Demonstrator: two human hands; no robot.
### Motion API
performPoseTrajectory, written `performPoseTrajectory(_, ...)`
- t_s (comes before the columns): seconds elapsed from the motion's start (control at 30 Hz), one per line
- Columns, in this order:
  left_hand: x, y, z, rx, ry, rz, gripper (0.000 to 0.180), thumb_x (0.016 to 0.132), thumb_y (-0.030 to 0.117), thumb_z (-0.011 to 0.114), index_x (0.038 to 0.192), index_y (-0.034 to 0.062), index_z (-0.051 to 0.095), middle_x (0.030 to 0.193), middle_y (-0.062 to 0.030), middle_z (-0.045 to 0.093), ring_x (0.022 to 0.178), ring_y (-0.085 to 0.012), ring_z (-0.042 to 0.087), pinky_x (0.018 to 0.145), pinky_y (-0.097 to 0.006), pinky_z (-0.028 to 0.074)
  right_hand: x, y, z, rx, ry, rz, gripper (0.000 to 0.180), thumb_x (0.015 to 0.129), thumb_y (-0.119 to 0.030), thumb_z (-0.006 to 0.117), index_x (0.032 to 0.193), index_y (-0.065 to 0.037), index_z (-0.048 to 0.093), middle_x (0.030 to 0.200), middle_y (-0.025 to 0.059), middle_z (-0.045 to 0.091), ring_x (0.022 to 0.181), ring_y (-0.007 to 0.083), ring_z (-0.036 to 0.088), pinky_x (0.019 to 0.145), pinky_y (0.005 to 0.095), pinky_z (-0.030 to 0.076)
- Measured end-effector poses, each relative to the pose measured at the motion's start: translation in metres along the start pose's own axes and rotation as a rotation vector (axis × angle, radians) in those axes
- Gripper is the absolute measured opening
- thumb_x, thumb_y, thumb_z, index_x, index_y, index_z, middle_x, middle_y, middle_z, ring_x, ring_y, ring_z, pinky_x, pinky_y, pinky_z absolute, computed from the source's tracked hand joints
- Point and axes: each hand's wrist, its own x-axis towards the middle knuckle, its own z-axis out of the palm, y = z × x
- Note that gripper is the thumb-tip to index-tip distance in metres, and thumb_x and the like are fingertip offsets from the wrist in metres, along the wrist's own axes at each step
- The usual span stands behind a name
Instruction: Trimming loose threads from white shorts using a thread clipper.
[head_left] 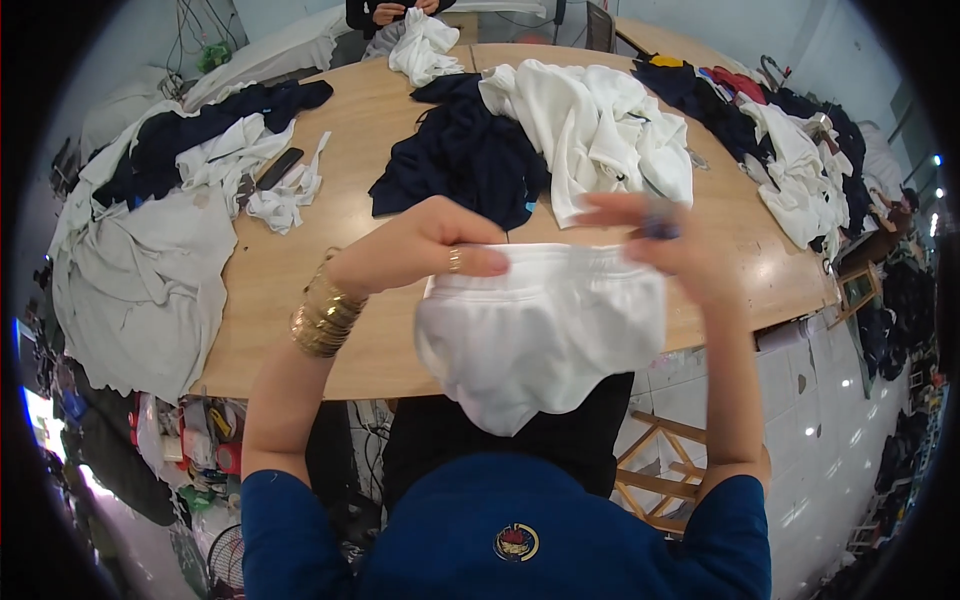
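A white garment with a stitched waistband (545,335) hangs in front of me over the table's near edge, its lower part drooping toward my lap. My left hand (440,245) pinches the waistband's left end, thumb on top of the cloth. At the right end of the band is my right hand (670,240), its fingers smeared by motion. A small blue-grey thing (657,222) shows at those fingers, too blurred to name. Whether that hand grips the band cannot be made out.
On the wooden table (330,260) lie a navy cloth heap (460,150), a white cloth heap (600,130), grey-white cloth (150,290) and a dark phone-like object (280,168). Mixed garments (790,150) cover the right side. Across the table a person (395,20) handles white cloth. A wooden stool (660,480) stands below.
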Motion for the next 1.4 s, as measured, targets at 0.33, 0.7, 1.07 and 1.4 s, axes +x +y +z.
performPoseTrajectory(0.33,-0.031,-0.032,-0.003,-0.181,-0.23,-0.13,0.034,0.088,0.027,0.058,0.105,-0.0029,0.06,0.093,-0.0015,0.063,0.082,-0.0063,0.053,0.076,-0.023,0.044,-0.037,-0.012,-0.043,0.352,0.294,-0.144,0.023,0.065,-0.015,0.063,0.065,-0.01,0.041,0.065,-0.0023,0.039,0.059,0.0081,0.039,0.055,0.0225,0.031)
performPoseTrajectory(0.7,-0.066,-0.001,-0.054,-0.099,-0.009,-0.205,0.03,0.083,0.023,0.063,0.093,-0.0051,0.062,0.084,-0.0016,0.062,0.075,-0.0053,0.053,0.069,-0.021,0.044,-0.055,-0.016,-0.09,0.296,0.538,-0.228,0.023,0.069,-0.013,0.056,0.059,-0.011,0.035,0.063,-0.0027,0.032,0.058,0.0067,0.033,0.053,0.0217,0.026)
performPoseTrajectory(1.07,-0.067,0.006,-0.058,-0.082,0.041,-0.187,0.031,0.083,0.022,0.063,0.095,-0.0057,0.063,0.086,-0.0035,0.063,0.076,-0.0057,0.055,0.068,-0.02,0.045,-0.061,-0.022,-0.089,0.269,0.569,-0.235,0.017,0.07,-0.015,0.058,0.063,-0.01,0.043,0.065,-0.0027,0.04,0.059,0.0063,0.041,0.054,0.0205,0.031)
performPoseTrajectory(1.4,-0.053,-0.077,-0.052,-0.062,-0.006,-0.458,0.028,0.081,0.025,0.062,0.088,-0.0011,0.064,0.083,-0.0001,0.062,0.078,-0.0058,0.054,0.073,-0.021,0.042,0.011,0.086,-0.052,-0.776,0.56,-0.1,0.017,0.072,-0.017,0.066,0.08,-0.004,0.057,0.071,0.0063,0.053,0.068,0.0173,0.055,0.059,0.0292,0.042)
